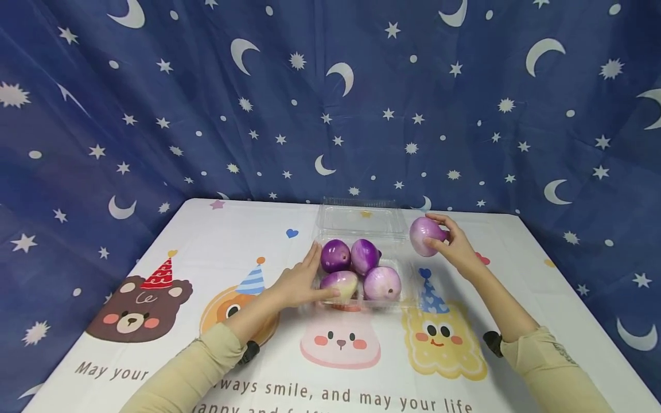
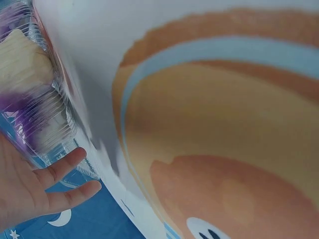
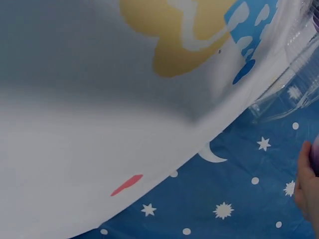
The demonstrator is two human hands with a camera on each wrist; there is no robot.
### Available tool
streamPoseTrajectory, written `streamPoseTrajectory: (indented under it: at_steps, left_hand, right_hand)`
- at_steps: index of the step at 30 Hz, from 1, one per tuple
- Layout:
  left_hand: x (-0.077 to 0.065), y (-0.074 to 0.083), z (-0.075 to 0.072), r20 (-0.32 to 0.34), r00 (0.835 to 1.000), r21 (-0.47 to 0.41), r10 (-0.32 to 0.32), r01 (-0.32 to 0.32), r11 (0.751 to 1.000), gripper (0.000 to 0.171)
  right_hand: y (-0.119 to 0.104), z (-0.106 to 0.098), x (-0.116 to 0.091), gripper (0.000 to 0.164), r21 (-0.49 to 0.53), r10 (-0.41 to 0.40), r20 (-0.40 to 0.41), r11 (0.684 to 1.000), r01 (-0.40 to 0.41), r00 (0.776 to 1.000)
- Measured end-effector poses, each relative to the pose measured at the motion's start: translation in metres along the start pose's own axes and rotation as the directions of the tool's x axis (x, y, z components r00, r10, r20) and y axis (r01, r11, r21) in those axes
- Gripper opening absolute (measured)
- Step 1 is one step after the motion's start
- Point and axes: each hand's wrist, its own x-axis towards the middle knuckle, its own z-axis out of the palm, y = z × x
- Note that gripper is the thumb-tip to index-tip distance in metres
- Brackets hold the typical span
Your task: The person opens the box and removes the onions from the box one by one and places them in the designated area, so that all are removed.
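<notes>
A purple onion [image 1: 424, 236] is held in my right hand [image 1: 457, 246], thumb and fingers around it, above the table at the right of a clear plastic box [image 1: 408, 281]. In the right wrist view only part of that hand [image 3: 306, 186] shows at the edge. Inside the box lie several more onions, among them a dark purple onion [image 1: 335, 256] at the back left and a paler onion [image 1: 383, 284] at the front right. My left hand [image 1: 296, 284] rests at the box's left side with straight, spread fingers, its thumb over the front-left onion [image 1: 341, 282].
The box's transparent lid [image 1: 361, 221] lies folded back toward the far edge. A white tablecloth [image 1: 248, 229] with printed cartoon figures covers the table. Behind it hangs a blue curtain [image 1: 289, 137] with moons and stars.
</notes>
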Motion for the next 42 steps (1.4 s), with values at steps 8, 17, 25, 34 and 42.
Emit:
streamPoseTrajectory:
  at_steps: [8, 17, 25, 34, 42]
  left_hand:
    - [0.001, 0.003, 0.003, -0.011, 1.000, 0.046, -0.012, 0.013, 0.999, 0.117]
    - [-0.002, 0.006, -0.001, 0.041, 0.998, 0.048, -0.044, 0.042, 0.998, 0.118]
    - [-0.005, 0.006, -0.001, 0.025, 0.998, 0.080, -0.052, 0.050, 0.996, 0.120]
    - [0.000, 0.006, 0.000, -0.005, 1.000, 0.089, -0.013, 0.013, 0.996, 0.119]
    - [-0.001, 0.004, 0.002, -0.005, 1.000, 0.100, -0.006, 0.007, 0.995, 0.120]
  right_hand:
    - [0.012, -0.009, 0.000, 0.055, -0.037, -0.060, -0.041, 0.998, 0.058, 0.997]
    - [0.024, -0.012, 0.005, 0.059, -0.194, -0.060, -0.038, 0.980, 0.051, 0.998]
    - [0.042, -0.011, 0.010, 0.060, -0.277, -0.046, -0.039, 0.960, 0.034, 0.998]
    - [0.053, -0.006, 0.023, 0.062, -0.363, 0.033, -0.078, 0.930, -0.059, 0.996]
    - [0.064, -0.001, 0.030, 0.061, -0.402, 0.071, -0.077, 0.910, -0.096, 0.995]
